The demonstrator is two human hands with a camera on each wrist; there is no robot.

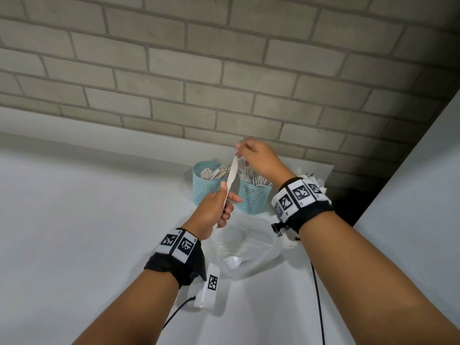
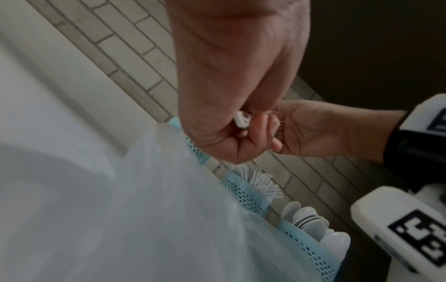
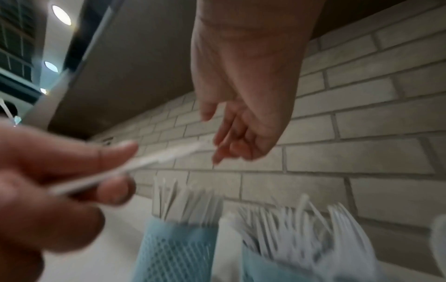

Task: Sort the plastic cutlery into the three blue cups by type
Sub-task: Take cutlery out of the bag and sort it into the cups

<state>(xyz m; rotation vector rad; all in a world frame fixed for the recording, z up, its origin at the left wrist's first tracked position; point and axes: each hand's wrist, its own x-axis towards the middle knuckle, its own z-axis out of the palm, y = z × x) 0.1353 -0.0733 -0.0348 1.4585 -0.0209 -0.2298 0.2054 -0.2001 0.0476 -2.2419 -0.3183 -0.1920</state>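
Nearest, a clear plastic bag (image 1: 245, 247) on the white worktop (image 1: 87, 220), one white fork (image 1: 232, 262) inside. Just above the bag, left hand (image 1: 213, 210), fingers curled round the handle of a white knife (image 1: 231, 179); right hand (image 1: 258, 155) pinching its upper tip. Beyond the bag, knife cup (image 1: 205, 183), fork cup (image 1: 254, 196), third cup mostly hidden.

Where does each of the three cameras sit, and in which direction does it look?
Head: worn on the head, looking forward and down at both hands holding a white knife before two blue cups; both forearms show.
Left wrist: looks along the left hand toward the brick wall; the right hand shows too.
Right wrist: looks along the right hand at the cups; left fingers show.
Shared: all see the knife, cups and wall.
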